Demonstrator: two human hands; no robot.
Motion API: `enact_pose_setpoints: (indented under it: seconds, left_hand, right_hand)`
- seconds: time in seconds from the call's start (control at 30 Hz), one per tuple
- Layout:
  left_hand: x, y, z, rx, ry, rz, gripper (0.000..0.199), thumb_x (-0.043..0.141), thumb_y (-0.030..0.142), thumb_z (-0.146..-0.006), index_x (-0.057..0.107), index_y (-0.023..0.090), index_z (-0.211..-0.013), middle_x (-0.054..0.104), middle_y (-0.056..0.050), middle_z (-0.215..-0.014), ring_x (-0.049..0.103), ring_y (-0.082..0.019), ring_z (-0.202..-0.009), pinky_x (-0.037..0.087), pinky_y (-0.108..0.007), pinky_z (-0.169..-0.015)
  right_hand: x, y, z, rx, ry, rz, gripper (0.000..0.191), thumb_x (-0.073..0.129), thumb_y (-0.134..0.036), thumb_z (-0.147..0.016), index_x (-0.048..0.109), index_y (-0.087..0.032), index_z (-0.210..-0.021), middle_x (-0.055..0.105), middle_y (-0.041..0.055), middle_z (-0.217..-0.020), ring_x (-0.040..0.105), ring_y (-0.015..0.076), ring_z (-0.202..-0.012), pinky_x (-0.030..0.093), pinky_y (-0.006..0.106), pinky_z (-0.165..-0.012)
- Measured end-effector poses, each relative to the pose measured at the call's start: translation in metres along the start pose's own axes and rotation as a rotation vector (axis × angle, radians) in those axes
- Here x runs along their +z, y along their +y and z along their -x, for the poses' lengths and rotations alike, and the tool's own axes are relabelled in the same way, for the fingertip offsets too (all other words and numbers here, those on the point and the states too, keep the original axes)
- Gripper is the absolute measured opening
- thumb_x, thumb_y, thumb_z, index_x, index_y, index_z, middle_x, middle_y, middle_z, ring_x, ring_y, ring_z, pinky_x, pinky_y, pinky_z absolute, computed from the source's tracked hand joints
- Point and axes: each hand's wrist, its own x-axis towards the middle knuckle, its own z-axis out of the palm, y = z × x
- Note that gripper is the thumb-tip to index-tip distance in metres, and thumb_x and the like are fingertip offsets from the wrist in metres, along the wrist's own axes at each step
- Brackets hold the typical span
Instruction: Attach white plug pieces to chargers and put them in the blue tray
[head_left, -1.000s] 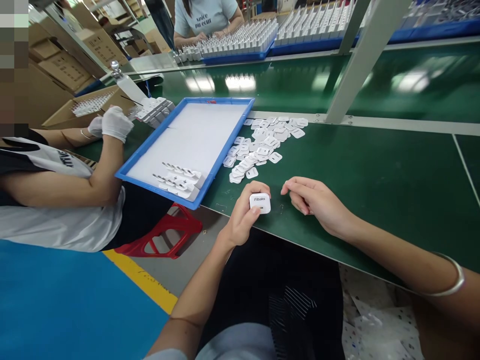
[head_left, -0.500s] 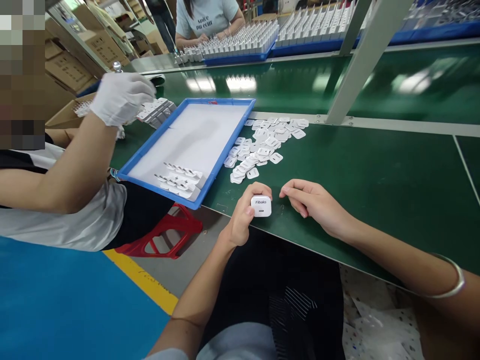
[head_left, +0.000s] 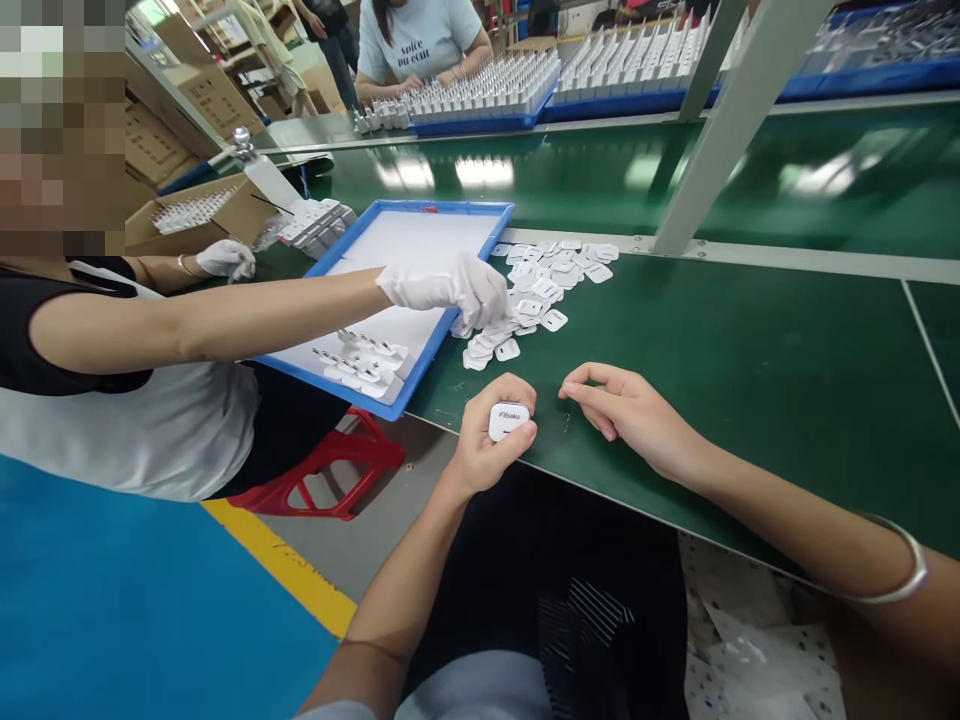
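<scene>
The left hand (head_left: 491, 435) and right hand (head_left: 630, 405) are bare. A smooth silver bangle (head_left: 911, 575) circles the right forearm, toward 4 o'clock. At 7 o'clock shows a pale grey-blue sleeve (head_left: 341, 710); at 6, a matching top (head_left: 480, 685). Black clothing (head_left: 555, 520) covers the lap, with thin pale stripes (head_left: 600, 610) toward 5 o'clock.

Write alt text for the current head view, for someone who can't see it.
A left hand holds a white piece marked "Fibaks" above a green bench; the right hand is empty beside it. A co-worker's gloved hand reaches across a blue-rimmed tray to scattered white covers.
</scene>
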Motion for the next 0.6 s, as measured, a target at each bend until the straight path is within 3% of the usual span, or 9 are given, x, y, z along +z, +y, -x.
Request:
enact_pose_setpoints:
  seconds: [0.27,0.4,0.5,0.6]
  left_hand:
    - [0.002,-0.001,0.003,-0.031,0.077,0.008,0.019,0.062,0.03,-0.09,0.056,0.018,-0.076,0.056,0.0,-0.07,0.047,-0.011,-0.06,0.036,-0.026,-0.057]
    - [0.002,0.004,0.006,-0.095,0.11,-0.036,0.025,0.062,0.033,-0.09,0.053,0.018,-0.073,0.052,0.001,-0.066,0.041,-0.01,-0.057,0.032,-0.026,-0.054]
    - [-0.012,0.022,0.002,-0.217,0.023,-0.128,0.021,0.058,0.039,-0.093,0.05,0.02,-0.095,0.055,0.0,-0.082,0.045,-0.011,-0.065,0.037,-0.025,-0.06]
    - [-0.042,0.052,-0.018,-0.308,-0.137,-0.388,0.034,0.05,0.038,-0.095,0.036,0.022,-0.121,0.055,-0.006,-0.104,0.051,-0.015,-0.08,0.045,-0.029,-0.073]
  right_hand:
    - [-0.008,-0.001,-0.001,0.038,-0.041,-0.03,0.023,0.063,-0.04,-0.092,0.065,-0.018,-0.084,0.04,-0.0063,-0.045,0.029,0.0098,-0.049,0.022,0.027,-0.053]
    - [-0.025,-0.019,-0.002,-0.001,0.041,-0.057,0.018,0.066,-0.036,-0.09,0.066,-0.018,-0.085,0.038,-0.0059,-0.045,0.027,0.0093,-0.047,0.018,0.027,-0.049]
    - [-0.047,-0.037,0.003,-0.056,0.156,-0.088,0.013,0.065,-0.031,-0.09,0.068,-0.019,-0.087,0.037,-0.0051,-0.047,0.026,0.009,-0.044,0.019,0.028,-0.048]
    - [-0.088,-0.042,0.012,-0.08,0.249,-0.051,0.013,0.065,-0.034,-0.089,0.069,-0.022,-0.084,0.037,-0.0033,-0.047,0.026,0.01,-0.044,0.022,0.03,-0.047]
